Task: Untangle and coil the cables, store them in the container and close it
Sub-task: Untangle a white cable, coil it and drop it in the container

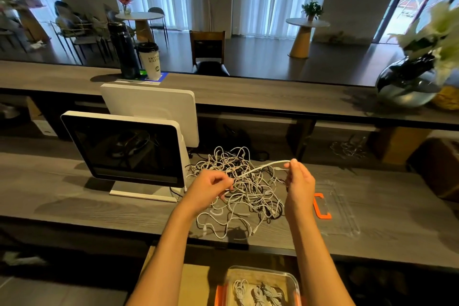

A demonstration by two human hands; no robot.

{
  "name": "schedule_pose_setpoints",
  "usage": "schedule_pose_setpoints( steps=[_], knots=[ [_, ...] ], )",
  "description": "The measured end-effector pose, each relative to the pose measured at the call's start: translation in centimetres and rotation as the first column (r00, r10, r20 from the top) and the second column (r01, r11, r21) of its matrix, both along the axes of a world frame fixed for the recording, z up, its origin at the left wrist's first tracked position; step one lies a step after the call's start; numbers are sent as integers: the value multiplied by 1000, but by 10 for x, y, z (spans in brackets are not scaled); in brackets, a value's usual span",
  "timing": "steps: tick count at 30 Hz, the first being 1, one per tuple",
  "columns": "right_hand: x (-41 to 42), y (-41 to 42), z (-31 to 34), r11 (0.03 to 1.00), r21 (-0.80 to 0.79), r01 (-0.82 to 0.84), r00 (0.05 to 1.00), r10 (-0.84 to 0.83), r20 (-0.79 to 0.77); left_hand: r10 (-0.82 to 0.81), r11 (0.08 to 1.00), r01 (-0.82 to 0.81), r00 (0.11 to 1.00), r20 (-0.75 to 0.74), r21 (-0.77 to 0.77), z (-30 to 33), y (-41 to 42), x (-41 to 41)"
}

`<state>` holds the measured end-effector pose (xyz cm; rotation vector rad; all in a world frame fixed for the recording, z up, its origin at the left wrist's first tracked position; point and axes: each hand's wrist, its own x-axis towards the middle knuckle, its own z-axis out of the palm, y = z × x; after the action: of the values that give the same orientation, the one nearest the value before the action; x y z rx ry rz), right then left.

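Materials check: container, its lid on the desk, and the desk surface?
Container: clear glossy plastic by the look, coiled cables visible through it, orange clips at the sides. Lid: same transparent plastic, desk grain shows through, with an orange latch. Desk: grey wood-grain, matte; probably laminate, could be veneer.

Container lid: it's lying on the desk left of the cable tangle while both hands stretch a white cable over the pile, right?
Not quite. The head view shows the clear container lid with orange latches lying right of the cable tangle, not left. The left hand and right hand do stretch a white cable over the pile.
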<state>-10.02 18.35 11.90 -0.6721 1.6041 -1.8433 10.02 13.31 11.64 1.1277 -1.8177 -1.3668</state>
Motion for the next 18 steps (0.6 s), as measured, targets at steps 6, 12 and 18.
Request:
schedule_pose_setpoints(
  steps=[6,12,18],
  knots=[
    [2,-2,-10,949,292,-122,964,183,-191,85,994,-80,994,-75,73,14,2,-7],
    [35,3,5,905,142,-400,853,425,-302,-76,991,88,991,-108,102,51,10,-26],
    [28,7,6,900,44,-434,900,435,-15,-26,976,61,986,-165,211,44,5,-24]
  ],
)
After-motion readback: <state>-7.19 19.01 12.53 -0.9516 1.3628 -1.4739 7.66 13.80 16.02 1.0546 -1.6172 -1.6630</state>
